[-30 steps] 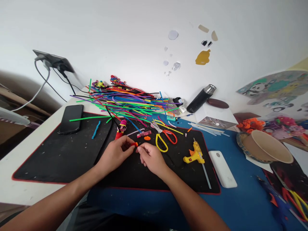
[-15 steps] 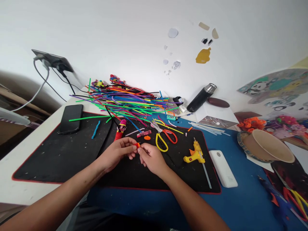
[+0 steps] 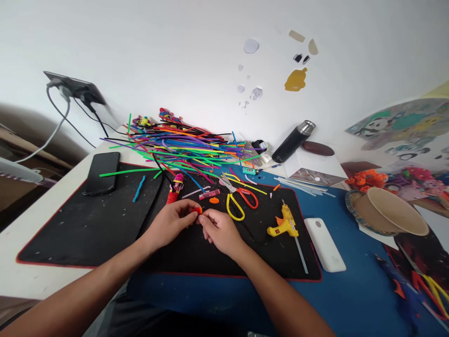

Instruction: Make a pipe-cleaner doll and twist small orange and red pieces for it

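Observation:
My left hand (image 3: 171,222) pinches a small orange-red fuzzy piece (image 3: 199,210), which looks like bent pipe cleaner, between thumb and fingers. Against the right edge of this piece, my right hand (image 3: 220,230) has its thumb and forefinger closed; the fingertips partly hide it. Just beyond my left hand lies a doll-like figure (image 3: 177,181) with a pink top and a red wrapped body. A flat orange oval piece (image 3: 214,200) and a pink tube (image 3: 209,194) lie past my fingertips. Scissors (image 3: 229,184) with yellow and red handles rest partly spread beyond my right hand.
Colourful pipe cleaners (image 3: 182,145) are heaped along the wall. A yellow glue gun (image 3: 286,222) and a white power bank (image 3: 324,244) lie to the right. A phone (image 3: 103,172) and a blue twisted piece (image 3: 139,189) are on the left. A black flask (image 3: 293,142) leans at the back.
My hands stay together and have shifted very slightly, the left fingers curling a little more around the orange piece. The whole view has moved a touch. Nothing was let go.

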Tool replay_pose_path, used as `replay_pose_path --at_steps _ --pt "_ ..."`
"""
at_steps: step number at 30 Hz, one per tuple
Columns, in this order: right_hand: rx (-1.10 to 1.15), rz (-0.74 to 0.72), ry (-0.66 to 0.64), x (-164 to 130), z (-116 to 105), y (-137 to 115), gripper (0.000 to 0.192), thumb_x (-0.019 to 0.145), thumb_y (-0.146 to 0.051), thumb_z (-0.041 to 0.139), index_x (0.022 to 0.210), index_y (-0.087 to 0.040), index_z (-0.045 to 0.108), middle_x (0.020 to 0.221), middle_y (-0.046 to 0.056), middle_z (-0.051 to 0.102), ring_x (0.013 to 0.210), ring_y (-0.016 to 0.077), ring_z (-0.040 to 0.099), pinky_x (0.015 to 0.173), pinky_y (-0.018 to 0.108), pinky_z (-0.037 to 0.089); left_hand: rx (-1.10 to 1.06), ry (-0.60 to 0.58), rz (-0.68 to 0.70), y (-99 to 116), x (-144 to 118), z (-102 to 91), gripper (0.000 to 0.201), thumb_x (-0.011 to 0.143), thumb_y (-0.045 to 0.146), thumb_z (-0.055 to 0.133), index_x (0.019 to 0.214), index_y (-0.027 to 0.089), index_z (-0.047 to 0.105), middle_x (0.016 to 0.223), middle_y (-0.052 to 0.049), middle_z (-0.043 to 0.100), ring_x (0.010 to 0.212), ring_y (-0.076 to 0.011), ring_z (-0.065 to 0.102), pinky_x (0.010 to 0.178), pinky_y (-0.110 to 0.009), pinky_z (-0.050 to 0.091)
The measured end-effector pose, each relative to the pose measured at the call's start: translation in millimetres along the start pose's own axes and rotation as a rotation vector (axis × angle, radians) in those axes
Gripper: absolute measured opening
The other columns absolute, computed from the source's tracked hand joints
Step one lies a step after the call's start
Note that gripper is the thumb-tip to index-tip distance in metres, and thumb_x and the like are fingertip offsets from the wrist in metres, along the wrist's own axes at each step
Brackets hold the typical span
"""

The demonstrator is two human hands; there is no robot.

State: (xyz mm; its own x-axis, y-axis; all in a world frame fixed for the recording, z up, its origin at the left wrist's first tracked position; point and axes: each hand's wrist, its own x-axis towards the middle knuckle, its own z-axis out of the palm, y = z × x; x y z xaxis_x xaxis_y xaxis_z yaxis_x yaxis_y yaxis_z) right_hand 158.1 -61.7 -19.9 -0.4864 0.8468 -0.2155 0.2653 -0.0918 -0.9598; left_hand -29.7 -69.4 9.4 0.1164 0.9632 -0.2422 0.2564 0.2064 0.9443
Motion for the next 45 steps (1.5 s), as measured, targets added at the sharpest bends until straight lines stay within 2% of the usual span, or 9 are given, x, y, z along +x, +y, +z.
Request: replay_pose_path --at_steps 10,14,22,28,33,38,45 --pt "-0.098 -0.062 -0.131 -5.3 -7.5 -7.0 0.02 0.103 -0.03 0.052 0.098 -0.021 0.069 0.064 -0.006 0.061 0.051 0.0089 0.052 0.058 0.021 0.041 -0.129 -0.07 -0.089 -12.9 2.9 -6.8 0.031 0.078 0.045 0.073 0.094 0.018 0.073 0.074 -0.001 0.071 0.059 -0.0146 0.059 0.059 -0.027 0.05" --pt "-0.106 -0.066 -0.115 -4.1 -6.7 -6.0 0.014 0.098 -0.03 0.061 0.095 -0.021 0.07 0.063 -0.006 0.06 0.053 0.0092 0.052 0.059 0.022 0.041 -0.176 -0.097 -0.132 -12.2 2.4 -6.5 0.032 0.075 0.045 0.074 0.092 0.017 0.073 0.072 0.0 0.069 0.058 -0.0137 0.058 0.058 -0.026 0.048" --pt "-0.141 -0.072 -0.098 -1.8 -7.8 -4.1 0.023 0.1 -0.037 0.06 0.087 -0.02 0.07 0.064 -0.005 0.061 0.053 0.0089 0.052 0.057 0.021 0.039 -0.112 -0.115 -0.128 -8.1 -0.9 -5.5 0.034 0.075 0.046 0.073 0.092 0.016 0.072 0.069 0.001 0.067 0.058 -0.014 0.057 0.059 -0.026 0.048" --pt "-0.14 -0.029 -0.074 0.0 -8.9 -2.7 0.032 0.099 -0.044 0.062 0.079 -0.019 0.067 0.06 -0.004 0.06 0.05 0.0093 0.051 0.053 0.021 0.036 0.052 -0.088 -0.027 -9.8 -12.3 -4.4 0.029 0.085 0.045 0.067 0.097 0.019 0.073 0.081 -0.001 0.073 0.067 -0.017 0.063 0.064 -0.027 0.049" --pt "-0.058 0.005 -0.054 1.6 -8.0 -0.1 0.036 0.097 -0.049 0.063 0.078 -0.019 0.064 0.058 -0.004 0.058 0.047 0.009 0.049 0.05 0.021 0.037 0.153 -0.061 0.093 -9.8 -19.5 -4.3 0.025 0.092 0.042 0.062 0.101 0.021 0.073 0.095 -0.002 0.078 0.086 -0.0205 0.07 0.08 -0.029 0.052" --pt "0.068 0.046 -0.06 2.7 -7.4 -2.4 0.036 0.093 -0.054 0.068 0.083 -0.019 0.065 0.057 -0.005 0.056 0.044 0.0087 0.047 0.045 0.021 0.036 0.269 -0.015 0.221 -8.8 -23.5 -4.3 0.021 0.096 0.036 0.059 0.101 0.022 0.074 0.095 -0.002 0.078 0.086 -0.0196 0.071 0.079 -0.028 0.054" --pt "0.182 0.052 -0.104 2.8 -11.3 -5.8 0.038 0.088 -0.056 0.071 0.085 -0.018 0.064 0.057 -0.006 0.057 0.045 0.0084 0.047 0.046 0.022 0.037 0.355 0.0 0.424 -9.8 -26.7 -3.7 0.017 0.1 0.029 0.057 0.103 0.022 0.071 0.096 -0.001 0.076 0.087 -0.0164 0.072 0.08 -0.024 0.054"
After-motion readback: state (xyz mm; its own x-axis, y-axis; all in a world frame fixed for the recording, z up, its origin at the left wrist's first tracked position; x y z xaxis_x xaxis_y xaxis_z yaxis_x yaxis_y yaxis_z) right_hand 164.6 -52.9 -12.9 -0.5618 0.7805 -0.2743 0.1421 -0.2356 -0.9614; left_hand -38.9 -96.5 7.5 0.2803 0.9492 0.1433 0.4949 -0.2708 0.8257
